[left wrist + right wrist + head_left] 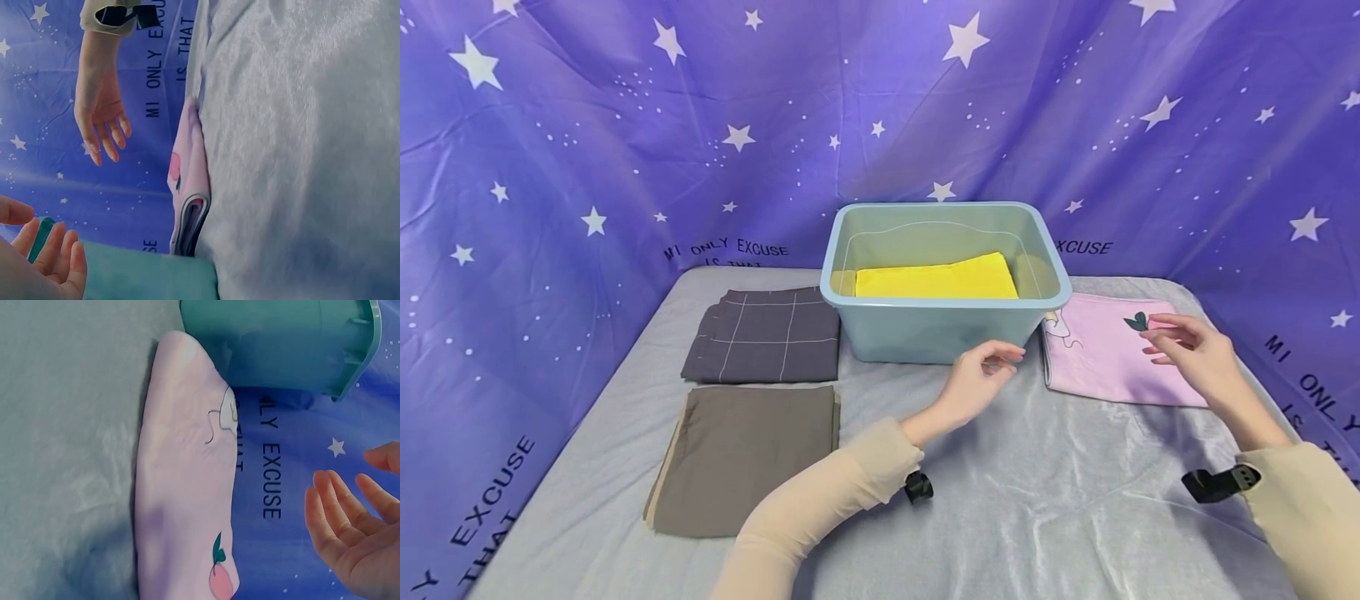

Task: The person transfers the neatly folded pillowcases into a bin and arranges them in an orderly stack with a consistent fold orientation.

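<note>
A pink folded cloth (1105,354) with a printed leaf and fruit lies right of the blue-green bin (940,333). Above its right part hovers my right hand (1195,354), fingers loosely bent and holding nothing; the right wrist view shows that hand (356,531) apart from the pink cloth (181,469). My left hand (977,379) is in front of the bin's near wall, its fingers relaxed with nothing between them. Inside the bin lies a yellow folded cloth (936,279). In the left wrist view the left hand (50,262) appears beside the bin (150,275).
Left of the bin lies a dark grey folded cloth (760,337) with a white grid. Nearer, a brown folded cloth (745,458) lies partly behind my left sleeve. A grey velvety cover (1037,517) spreads beneath everything. Purple star-printed curtains (880,100) hang behind and at the sides.
</note>
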Demonstrator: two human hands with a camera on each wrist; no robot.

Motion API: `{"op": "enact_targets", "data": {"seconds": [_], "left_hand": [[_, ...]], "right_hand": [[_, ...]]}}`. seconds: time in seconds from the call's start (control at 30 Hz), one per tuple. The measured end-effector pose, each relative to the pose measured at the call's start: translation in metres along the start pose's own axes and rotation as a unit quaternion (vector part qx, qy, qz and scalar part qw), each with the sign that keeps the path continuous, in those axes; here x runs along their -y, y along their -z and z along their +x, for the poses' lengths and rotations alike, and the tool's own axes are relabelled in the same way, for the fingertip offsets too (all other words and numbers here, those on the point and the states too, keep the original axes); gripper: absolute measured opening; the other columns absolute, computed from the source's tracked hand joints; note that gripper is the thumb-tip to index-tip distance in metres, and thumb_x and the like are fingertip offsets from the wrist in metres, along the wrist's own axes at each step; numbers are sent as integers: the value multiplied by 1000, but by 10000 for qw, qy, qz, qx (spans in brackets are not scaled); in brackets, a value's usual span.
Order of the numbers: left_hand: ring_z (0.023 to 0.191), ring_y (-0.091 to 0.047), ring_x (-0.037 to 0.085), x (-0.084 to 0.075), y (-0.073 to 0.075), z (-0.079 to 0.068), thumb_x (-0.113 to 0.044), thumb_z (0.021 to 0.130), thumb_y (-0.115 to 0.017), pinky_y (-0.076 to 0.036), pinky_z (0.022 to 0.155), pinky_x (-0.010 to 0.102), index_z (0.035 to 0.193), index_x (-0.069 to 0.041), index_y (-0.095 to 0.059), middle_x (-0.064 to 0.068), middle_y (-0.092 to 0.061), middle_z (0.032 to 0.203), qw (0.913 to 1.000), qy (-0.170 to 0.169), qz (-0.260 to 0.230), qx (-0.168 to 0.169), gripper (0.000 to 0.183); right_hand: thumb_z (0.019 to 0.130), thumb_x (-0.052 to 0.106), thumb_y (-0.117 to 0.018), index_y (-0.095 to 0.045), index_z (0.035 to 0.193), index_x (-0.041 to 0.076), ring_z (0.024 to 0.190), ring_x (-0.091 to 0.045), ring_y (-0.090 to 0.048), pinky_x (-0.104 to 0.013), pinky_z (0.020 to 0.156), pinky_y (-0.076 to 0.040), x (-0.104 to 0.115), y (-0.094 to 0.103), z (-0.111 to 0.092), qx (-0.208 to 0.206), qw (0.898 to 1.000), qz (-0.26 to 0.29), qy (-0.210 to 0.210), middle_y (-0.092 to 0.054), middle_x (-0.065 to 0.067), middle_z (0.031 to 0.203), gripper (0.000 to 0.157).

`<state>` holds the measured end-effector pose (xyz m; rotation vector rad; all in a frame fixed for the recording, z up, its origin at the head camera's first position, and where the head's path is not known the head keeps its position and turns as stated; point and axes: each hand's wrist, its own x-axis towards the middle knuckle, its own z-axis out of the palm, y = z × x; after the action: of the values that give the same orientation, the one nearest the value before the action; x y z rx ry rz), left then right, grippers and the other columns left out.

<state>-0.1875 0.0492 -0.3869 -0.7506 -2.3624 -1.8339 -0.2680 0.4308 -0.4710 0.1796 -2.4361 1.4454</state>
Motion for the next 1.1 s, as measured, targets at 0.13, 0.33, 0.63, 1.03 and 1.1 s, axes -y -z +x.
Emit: {"op": "enact_targets", "data": {"seconds": [0.13,0.33,0.63,1.03,1.1], "left_hand": [[81,-58,3,5,-9,1,2,82,-53,-43,70,12,105,-6,-61,3,-63,99,9999,8,67,76,26],[84,-57,6,7,-21,-1,3,82,-53,-42,70,11,109,-5,-60,4,-60,105,9996,202,92,187,29],[85,-56,8,9,-37,1,1,81,-55,-41,70,9,110,-6,-58,5,-58,105,9988,357,169,305,31],[91,-54,9,13,-57,2,-4,83,-56,-40,73,9,112,-7,-58,10,-55,107,9976,579,243,284,28],[93,-54,12,15,-60,2,-4,84,-56,-40,74,9,112,-7,-57,11,-54,107,9976,590,240,258,28]], "right_hand": [[86,21,-58,-52,122,7,71,-9,-64,-26,57,-50,-8,6,-3,7,9998,-136,-123,-66,6,91,39],[85,22,-60,-52,122,9,70,0,-62,-18,57,-49,-2,12,-10,0,9985,-542,-122,-63,17,87,40],[85,8,-54,-48,98,42,65,16,-50,-6,55,-39,108,12,-41,279,9945,-999,-122,-51,36,75,36],[84,13,-55,-46,95,45,67,22,-42,-6,57,-34,103,19,-45,303,9890,-1424,-248,-47,39,74,35],[84,15,-56,-45,94,45,67,22,-42,-7,57,-35,101,21,-45,300,9882,-1472,-291,-53,32,74,33]]}}
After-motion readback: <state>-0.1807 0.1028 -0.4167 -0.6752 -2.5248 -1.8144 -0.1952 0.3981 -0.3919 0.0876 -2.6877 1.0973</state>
